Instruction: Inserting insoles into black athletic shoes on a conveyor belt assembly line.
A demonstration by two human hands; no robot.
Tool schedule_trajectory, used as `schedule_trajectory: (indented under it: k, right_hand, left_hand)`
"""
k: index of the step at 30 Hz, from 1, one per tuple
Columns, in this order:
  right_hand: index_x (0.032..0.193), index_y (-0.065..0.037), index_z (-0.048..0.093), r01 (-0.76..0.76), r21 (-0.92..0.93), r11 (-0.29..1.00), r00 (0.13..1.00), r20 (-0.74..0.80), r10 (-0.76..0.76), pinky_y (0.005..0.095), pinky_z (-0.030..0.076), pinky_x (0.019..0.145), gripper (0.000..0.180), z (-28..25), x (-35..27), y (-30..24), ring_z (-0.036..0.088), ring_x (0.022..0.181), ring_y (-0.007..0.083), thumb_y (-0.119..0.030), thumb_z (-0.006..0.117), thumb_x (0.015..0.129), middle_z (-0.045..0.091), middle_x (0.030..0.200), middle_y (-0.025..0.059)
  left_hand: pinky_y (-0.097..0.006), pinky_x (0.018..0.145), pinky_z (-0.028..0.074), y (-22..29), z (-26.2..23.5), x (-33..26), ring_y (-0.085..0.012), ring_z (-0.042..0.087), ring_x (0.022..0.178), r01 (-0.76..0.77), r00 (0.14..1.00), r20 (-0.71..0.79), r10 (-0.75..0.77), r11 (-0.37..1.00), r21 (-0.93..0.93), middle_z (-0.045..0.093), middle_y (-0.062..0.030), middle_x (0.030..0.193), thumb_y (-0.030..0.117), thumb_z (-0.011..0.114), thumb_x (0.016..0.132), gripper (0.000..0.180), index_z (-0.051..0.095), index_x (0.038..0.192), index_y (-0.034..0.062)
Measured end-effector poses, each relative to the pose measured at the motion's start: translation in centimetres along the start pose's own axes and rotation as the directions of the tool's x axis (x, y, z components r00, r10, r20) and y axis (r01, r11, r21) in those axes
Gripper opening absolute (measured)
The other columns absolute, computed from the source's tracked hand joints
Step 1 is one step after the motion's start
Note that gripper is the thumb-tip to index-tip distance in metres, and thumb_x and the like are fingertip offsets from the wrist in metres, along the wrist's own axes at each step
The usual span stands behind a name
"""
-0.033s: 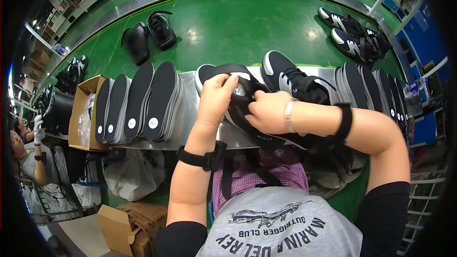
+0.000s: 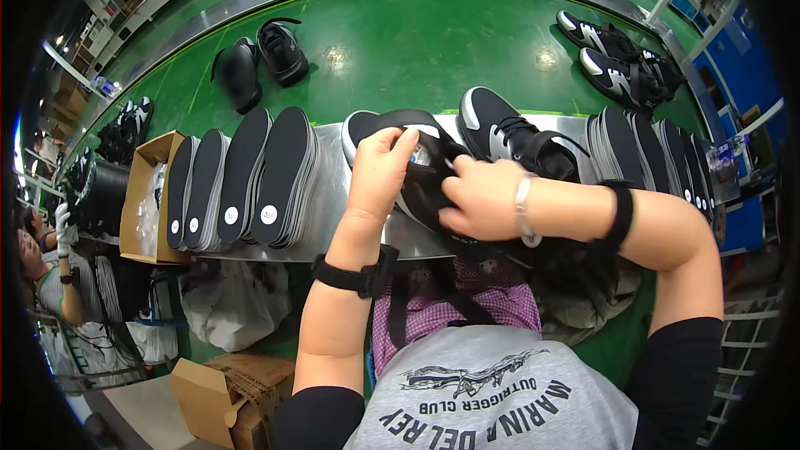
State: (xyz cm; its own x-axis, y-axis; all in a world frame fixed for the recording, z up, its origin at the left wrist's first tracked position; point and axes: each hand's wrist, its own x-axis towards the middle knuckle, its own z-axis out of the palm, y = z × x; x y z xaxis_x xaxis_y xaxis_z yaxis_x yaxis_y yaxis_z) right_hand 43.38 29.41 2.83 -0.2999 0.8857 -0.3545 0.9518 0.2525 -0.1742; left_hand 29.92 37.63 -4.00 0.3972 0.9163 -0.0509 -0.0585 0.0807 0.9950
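Note:
A black shoe with a pale toe edge lies in front of me on the metal ledge, its heel toward my body. My left hand pinches the tongue side of its opening, thumb near a white label. Curled at the right rim of the opening are the fingers of my right hand, closed on the dark upper; their tips are partly hidden. Just beyond it, to the right, a second black shoe with a silver-grey edge and laces rests untouched.
Stacks of black insoles stand left, and more insoles right. An open cardboard box sits past the left stacks. Two dark shoes and several black-and-white shoes lie on the green surface. Another person is at far left.
My right hand has shifted slightly to the right and toward me along the shoe's opening. My left hand stays almost in place on the shoe.

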Motion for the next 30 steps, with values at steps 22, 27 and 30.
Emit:
schedule_trajectory:
  k: [22,27,30]
  right_hand:
    - [0.088,0.0,0.065,0.143,-0.136,0.98,0.88,0.47,-0.063,0.0366,0.047,0.071,0.027,2.8,5.6,0.6,0.061,0.084,0.0281,-0.012,0.057,0.065,0.062,0.087,0.0186]
    - [0.093,-0.006,0.064,0.023,-0.34,0.94,0.808,0.56,0.183,0.0339,0.047,0.074,0.026,2.3,5.6,-1.6,0.059,0.091,0.0217,-0.016,0.059,0.069,0.062,0.098,0.0098]
    - [0.093,-0.006,0.064,0.009,-0.298,0.955,0.86,0.489,0.145,0.0334,0.048,0.073,0.026,1.2,4.0,-1.8,0.06,0.089,0.0232,-0.017,0.058,0.07,0.063,0.094,0.0096]
  left_hand:
    - [-0.022,0.056,0.037,-0.1,1.2,-0.5,-0.0046,0.042,0.061,-0.111,0.992,-0.067,0.108,0.993,-0.035,0.054,0.0017,0.066,0.018,0.054,0.083,0.025,0.059,0.083,-0.0057]
    - [-0.022,0.057,0.038,-0.3,1.0,-0.7,-0.0053,0.043,0.061,-0.116,0.991,-0.07,0.114,0.993,-0.019,0.055,0.0007,0.067,0.018,0.054,0.083,0.025,0.059,0.085,-0.0062]
    - [-0.023,0.058,0.038,-0.6,1.2,-0.7,-0.0061,0.044,0.062,-0.147,0.986,-0.079,0.145,0.989,-0.016,0.056,-0.0009,0.067,0.018,0.054,0.083,0.025,0.059,0.086,-0.0065]
